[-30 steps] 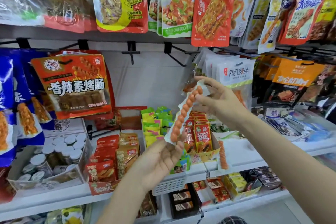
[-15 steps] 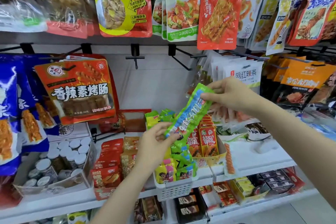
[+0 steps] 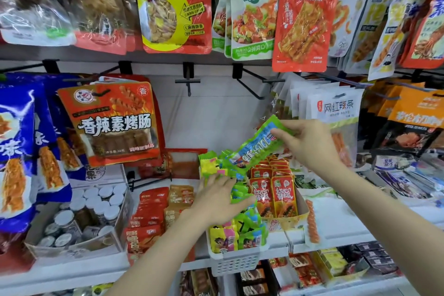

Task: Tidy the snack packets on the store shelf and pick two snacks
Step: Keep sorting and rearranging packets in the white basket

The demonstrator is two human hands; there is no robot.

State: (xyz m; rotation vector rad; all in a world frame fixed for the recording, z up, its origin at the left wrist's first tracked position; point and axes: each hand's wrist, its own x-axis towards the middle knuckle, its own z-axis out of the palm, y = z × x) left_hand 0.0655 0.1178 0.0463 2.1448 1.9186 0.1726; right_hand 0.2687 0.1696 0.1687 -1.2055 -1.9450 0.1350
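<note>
Above the white basket [image 3: 234,264], a green packet [image 3: 254,145] is pinched by the right hand [image 3: 310,144] for placement, while the left hand [image 3: 221,197], its grip spread, steadies the loose packets [image 3: 242,235].

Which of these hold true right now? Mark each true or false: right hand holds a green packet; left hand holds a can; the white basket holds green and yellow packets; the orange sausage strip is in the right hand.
1. The right hand holds a green packet. True.
2. The left hand holds a can. False: it reaches into the packets in the white basket.
3. The white basket holds green and yellow packets. True.
4. The orange sausage strip is in the right hand. False: it lies on the shelf, right of the red packets.
</note>
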